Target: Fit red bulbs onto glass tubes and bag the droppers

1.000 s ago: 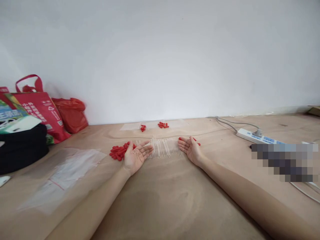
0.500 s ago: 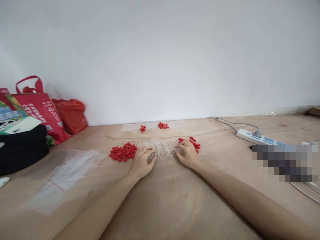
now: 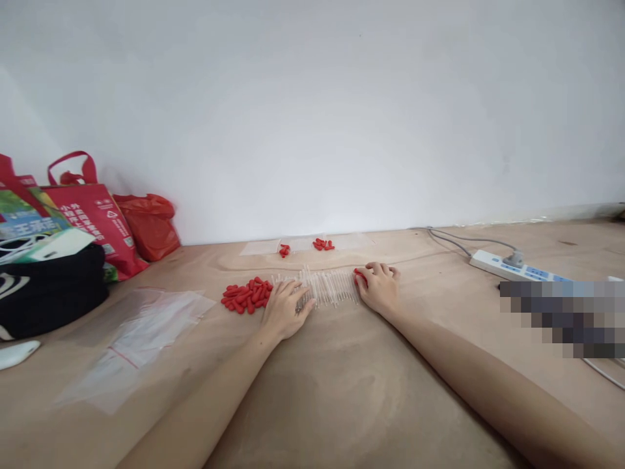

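Thin, clear-whitish sticks (image 3: 334, 288) lie side by side in a row at the middle of the wooden table. My left hand (image 3: 288, 309) rests over the left end of the row, fingers spread and slightly bent. Beside it, on the left, is a heap of small red club-shaped pieces (image 3: 247, 295). At the right end of the row my right hand (image 3: 381, 286) is cupped palm down with its fingers apart. A red piece (image 3: 360, 273) shows by its thumb and index finger; the rest of what lies under the palm is hidden.
Near the wall lie flat clear bags with two small red groups (image 3: 323, 244). Clear zip bags (image 3: 141, 345) are at the left, by a black cloth item (image 3: 53, 293) and red bags (image 3: 146, 225). A power strip (image 3: 512, 267) with cables is at the right.
My right hand has shifted slightly right and forward over the red pieces, which it now mostly hides. My left hand stays over the sticks. The whole view has turned slightly left.
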Action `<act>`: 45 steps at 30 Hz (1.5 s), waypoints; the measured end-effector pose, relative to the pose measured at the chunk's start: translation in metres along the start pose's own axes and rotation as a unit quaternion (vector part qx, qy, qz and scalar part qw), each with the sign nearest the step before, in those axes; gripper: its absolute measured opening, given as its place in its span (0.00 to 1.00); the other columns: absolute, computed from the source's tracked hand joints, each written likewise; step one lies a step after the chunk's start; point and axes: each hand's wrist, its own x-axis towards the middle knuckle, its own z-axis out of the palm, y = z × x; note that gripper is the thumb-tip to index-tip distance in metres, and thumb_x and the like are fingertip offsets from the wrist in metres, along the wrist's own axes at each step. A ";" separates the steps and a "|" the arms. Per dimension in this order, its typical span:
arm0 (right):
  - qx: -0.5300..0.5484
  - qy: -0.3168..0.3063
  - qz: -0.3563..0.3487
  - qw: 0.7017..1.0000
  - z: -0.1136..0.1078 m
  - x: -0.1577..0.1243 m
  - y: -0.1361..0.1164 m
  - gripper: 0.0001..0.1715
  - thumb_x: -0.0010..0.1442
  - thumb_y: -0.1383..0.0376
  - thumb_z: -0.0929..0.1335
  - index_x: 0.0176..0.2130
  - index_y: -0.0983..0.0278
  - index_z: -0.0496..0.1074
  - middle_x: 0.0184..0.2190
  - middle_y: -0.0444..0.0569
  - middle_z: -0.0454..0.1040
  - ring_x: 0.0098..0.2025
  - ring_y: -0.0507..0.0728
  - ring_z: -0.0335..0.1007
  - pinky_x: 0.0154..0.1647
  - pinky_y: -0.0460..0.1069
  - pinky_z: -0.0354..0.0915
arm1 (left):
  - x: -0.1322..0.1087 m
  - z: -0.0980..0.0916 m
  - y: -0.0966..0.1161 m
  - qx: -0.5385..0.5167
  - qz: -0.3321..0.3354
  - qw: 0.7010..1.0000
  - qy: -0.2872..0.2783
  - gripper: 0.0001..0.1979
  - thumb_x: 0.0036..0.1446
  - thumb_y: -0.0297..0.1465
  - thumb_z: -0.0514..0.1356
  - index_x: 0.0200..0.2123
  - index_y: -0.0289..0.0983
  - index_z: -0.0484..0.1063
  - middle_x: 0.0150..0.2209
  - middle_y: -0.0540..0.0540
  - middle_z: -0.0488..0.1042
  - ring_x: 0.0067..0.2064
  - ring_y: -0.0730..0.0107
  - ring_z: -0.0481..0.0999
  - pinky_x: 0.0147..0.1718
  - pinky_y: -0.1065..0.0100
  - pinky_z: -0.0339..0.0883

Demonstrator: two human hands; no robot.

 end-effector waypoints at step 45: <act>0.040 0.036 0.016 0.998 0.008 0.002 0.026 0.11 0.54 0.66 0.60 0.32 0.64 0.70 0.34 0.54 0.67 0.39 0.60 0.59 0.37 0.53 0.54 | 0.055 0.001 0.026 0.137 -0.175 0.971 -0.083 0.08 0.47 0.27 0.53 0.25 0.32 0.72 0.29 0.36 0.74 0.38 0.50 0.70 0.36 0.56 0.57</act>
